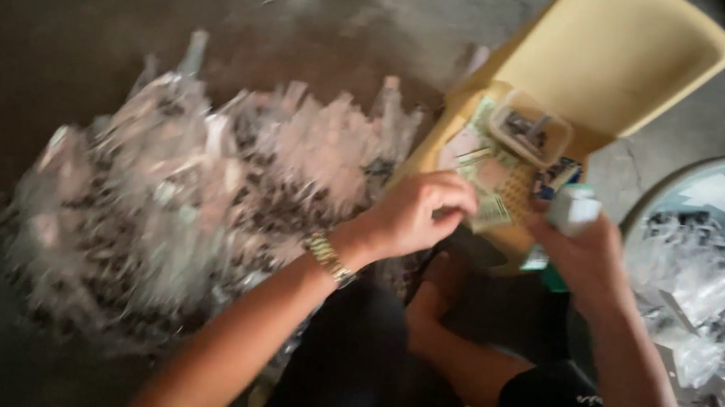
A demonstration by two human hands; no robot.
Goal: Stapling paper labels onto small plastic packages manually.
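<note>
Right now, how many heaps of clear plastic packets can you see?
2: a big pile on the floor left of the left hand, and another heap in the round tub by the right hand. More may be hidden.

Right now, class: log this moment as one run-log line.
left hand: on paper slips | right hand: holds white object | yellow tray | packet pile on floor

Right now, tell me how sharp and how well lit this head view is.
Head view: motion blur smears the whole frame, worst on the heap of clear packets; the left hand and right hand are soft-edged. Light falls brightest on the yellow tray and the packets, while the floor and the frame's corners sink into shadow. The white object in the right hand looks washed out.
</note>
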